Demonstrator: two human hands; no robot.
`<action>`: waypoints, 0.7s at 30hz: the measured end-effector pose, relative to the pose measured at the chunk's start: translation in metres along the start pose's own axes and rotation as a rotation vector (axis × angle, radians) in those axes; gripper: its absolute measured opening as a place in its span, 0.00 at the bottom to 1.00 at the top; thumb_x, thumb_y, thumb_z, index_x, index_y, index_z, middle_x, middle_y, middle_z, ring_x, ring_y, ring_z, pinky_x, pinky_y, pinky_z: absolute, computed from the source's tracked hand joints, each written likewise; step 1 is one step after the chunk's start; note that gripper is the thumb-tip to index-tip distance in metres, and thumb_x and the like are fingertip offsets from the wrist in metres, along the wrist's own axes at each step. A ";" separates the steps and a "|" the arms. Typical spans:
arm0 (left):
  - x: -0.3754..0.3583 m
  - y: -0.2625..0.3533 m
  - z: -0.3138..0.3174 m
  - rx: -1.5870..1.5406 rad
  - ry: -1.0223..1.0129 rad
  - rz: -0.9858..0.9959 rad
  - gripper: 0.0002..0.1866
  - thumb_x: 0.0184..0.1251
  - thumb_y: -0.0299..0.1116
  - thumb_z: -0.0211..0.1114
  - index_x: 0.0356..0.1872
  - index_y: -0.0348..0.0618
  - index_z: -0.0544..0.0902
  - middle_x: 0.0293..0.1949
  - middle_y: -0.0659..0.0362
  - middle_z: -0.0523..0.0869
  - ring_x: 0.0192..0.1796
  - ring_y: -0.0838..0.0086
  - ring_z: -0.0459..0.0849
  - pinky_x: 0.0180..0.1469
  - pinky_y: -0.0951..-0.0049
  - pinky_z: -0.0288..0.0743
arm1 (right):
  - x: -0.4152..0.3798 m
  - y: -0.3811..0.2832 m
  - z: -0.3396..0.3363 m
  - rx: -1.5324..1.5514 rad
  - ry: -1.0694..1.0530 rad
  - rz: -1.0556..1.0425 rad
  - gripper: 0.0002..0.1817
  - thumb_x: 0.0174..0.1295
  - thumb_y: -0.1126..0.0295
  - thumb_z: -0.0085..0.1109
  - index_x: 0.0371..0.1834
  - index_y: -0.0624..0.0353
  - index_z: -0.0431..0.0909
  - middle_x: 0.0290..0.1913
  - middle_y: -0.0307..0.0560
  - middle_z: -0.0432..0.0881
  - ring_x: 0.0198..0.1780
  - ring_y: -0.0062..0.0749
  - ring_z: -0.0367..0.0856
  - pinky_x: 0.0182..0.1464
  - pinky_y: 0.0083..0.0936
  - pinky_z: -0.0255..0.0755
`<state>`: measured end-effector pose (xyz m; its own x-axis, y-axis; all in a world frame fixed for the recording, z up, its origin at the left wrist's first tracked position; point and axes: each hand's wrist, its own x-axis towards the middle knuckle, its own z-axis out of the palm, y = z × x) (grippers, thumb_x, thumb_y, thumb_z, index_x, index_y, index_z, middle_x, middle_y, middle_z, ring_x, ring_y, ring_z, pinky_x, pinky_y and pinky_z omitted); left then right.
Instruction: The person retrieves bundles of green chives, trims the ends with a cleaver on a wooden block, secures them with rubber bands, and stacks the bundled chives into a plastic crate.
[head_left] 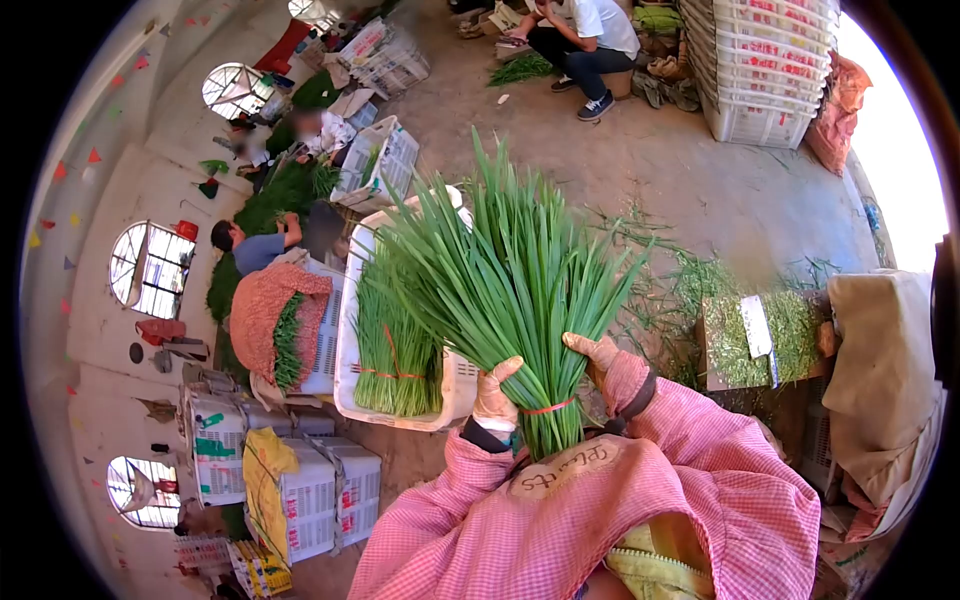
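Observation:
A large bunch of green garlic chives [500, 270] stands upright in front of my chest, its leaf tips fanned out away from me. A red band [550, 407] ties it near the lower end. My left hand [495, 395], in a pale glove, is closed around the bunch's left side just above the band. On the other side my right hand [594, 352], gloved too, grips the leaves a little higher, its fingertips partly hidden behind them. Left of the bunch, a white plastic crate [350, 400] holds tied bundles of chives [400, 370].
To my right stands a wooden board [715, 350] strewn with green scraps, with a white flat piece [757, 325] on it. Loose leaves litter the floor. Stacked crates [765, 80] rise at the back right; packed crates [310, 500] stand left. Several people [600, 35] sit farther off.

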<state>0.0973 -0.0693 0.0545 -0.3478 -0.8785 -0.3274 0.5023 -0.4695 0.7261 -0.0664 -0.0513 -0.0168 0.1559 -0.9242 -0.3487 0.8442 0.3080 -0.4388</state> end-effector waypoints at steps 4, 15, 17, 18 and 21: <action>0.002 0.030 -0.021 0.038 0.066 0.005 0.27 0.49 0.22 0.59 0.54 0.37 0.68 0.49 0.52 0.76 0.49 0.59 0.78 0.53 0.61 0.73 | 0.011 0.025 0.024 -0.098 0.117 -0.099 0.32 0.53 0.67 0.64 0.60 0.59 0.60 0.53 0.45 0.74 0.52 0.36 0.73 0.54 0.35 0.67; 0.034 0.136 -0.053 0.336 -0.014 0.012 0.35 0.51 0.35 0.68 0.60 0.40 0.62 0.56 0.55 0.70 0.62 0.66 0.64 0.64 0.63 0.54 | 0.026 0.067 0.098 -0.031 -0.109 0.020 0.36 0.47 0.58 0.68 0.59 0.59 0.62 0.49 0.46 0.76 0.47 0.34 0.77 0.50 0.32 0.73; 0.023 0.153 -0.084 0.571 0.098 -0.063 0.38 0.51 0.40 0.68 0.61 0.39 0.59 0.59 0.51 0.67 0.63 0.64 0.63 0.63 0.61 0.56 | 0.023 0.072 0.091 0.020 -0.125 -0.005 0.36 0.49 0.56 0.66 0.59 0.58 0.63 0.49 0.47 0.76 0.47 0.34 0.78 0.51 0.33 0.73; 0.026 0.158 -0.107 0.515 0.007 -0.330 0.39 0.52 0.46 0.68 0.61 0.38 0.60 0.59 0.48 0.67 0.62 0.62 0.65 0.61 0.60 0.61 | 0.018 0.077 0.089 0.035 -0.134 -0.026 0.36 0.48 0.55 0.66 0.59 0.59 0.63 0.49 0.47 0.76 0.48 0.34 0.78 0.51 0.32 0.72; 0.052 0.095 -0.138 0.160 -0.224 -0.727 0.35 0.55 0.55 0.62 0.56 0.38 0.67 0.51 0.51 0.76 0.53 0.63 0.74 0.56 0.62 0.69 | -0.006 0.100 0.089 0.144 -0.203 0.027 0.39 0.48 0.53 0.66 0.59 0.61 0.62 0.51 0.48 0.76 0.49 0.34 0.77 0.53 0.31 0.71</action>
<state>0.2366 -0.1719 0.0229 -0.7064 -0.3076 -0.6375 -0.0279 -0.8878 0.4593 0.0624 -0.0351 0.0148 0.2666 -0.9471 -0.1788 0.9004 0.3109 -0.3043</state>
